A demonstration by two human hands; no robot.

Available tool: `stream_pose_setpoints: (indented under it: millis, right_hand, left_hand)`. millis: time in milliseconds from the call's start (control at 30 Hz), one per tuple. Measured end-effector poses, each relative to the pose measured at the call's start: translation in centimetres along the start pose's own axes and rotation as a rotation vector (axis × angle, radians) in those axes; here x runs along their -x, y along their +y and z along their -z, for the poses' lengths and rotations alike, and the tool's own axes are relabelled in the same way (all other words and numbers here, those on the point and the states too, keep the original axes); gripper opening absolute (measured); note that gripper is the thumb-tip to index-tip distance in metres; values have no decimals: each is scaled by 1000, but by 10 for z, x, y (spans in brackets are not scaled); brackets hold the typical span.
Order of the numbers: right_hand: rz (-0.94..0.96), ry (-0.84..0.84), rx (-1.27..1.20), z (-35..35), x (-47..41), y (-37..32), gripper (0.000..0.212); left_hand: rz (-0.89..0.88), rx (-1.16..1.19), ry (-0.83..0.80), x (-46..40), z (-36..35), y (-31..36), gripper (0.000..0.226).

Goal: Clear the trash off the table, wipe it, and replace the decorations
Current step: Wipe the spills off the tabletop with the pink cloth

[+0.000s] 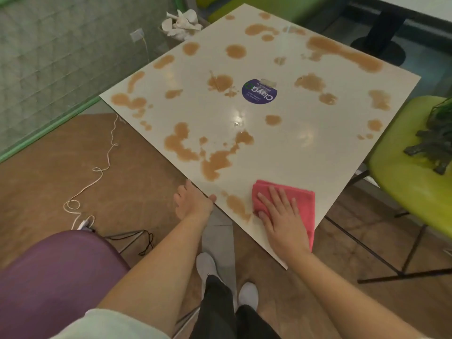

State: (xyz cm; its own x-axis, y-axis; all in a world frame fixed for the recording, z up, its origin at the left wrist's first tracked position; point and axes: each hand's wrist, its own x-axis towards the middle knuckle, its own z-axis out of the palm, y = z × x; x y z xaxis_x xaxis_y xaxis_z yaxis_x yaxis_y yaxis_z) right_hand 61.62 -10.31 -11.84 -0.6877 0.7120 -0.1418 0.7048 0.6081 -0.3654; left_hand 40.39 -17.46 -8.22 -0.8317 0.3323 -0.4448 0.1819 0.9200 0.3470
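Observation:
A white square table [281,152] is covered with several brown liquid spills [217,162]. A round blue sticker [259,92] sits near its middle. A folded pink cloth [305,206] lies on the near corner of the table. My right hand [281,216] presses flat on the cloth with fingers straight. My left hand [193,201] grips the table's near left edge, thumb on top and fingers under the rim. A dark green artificial plant [433,140] lies on the lime-green chair at the right.
A bin stuffed with crumpled white paper [182,23] stands beyond the table's far left corner. A lime-green chair [406,177] is at the right, a purple chair [56,275] at the near left. A white cable [97,172] trails over the brown floor.

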Motion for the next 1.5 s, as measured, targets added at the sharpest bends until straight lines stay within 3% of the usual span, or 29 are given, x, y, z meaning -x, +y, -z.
stream_pose_setpoints:
  millis: [133, 300, 400, 500, 600, 767, 967, 1133, 1267, 1400, 1500]
  right_hand:
    - [-21, -8, 15, -16, 35, -30, 49]
    - [73, -13, 56, -21, -17, -40, 47]
    - [29, 29, 51, -14, -31, -24, 50]
    - [-74, 58, 47, -12, -6, -22, 52]
    - [-10, 27, 75, -26, 18, -47, 50]
    - [33, 30, 20, -26, -37, -60, 53]
    - [-181, 132, 62, -32, -11, -55, 54]
    - [-38, 49, 4, -39, -28, -84, 51]
    - [-41, 21, -8, -16, -67, -47, 50]
    - [-172, 138, 65, -25, -33, -41, 56]
    - [-123, 109, 77, -43, -13, -68, 55]
  left_hand:
    - [8, -12, 2, -3, 0, 2, 77]
    - [11, 16, 10, -5, 4, -1, 82]
    - [6, 37, 6, -5, 6, -3, 82]
    - [-4, 46, 8, -7, 6, -5, 83]
    - [-6, 48, 19, -7, 6, -4, 83]
    - [-10, 65, 7, -8, 7, -6, 85]
    - [-19, 40, 12, -7, 8, -7, 85]
    - [-21, 36, 19, -9, 6, -8, 86]
    - [-26, 28, 15, -8, 6, -7, 86]
    - [-39, -9, 12, -8, 7, -7, 85]
    - [-39, -76, 20, -7, 8, -2, 84]
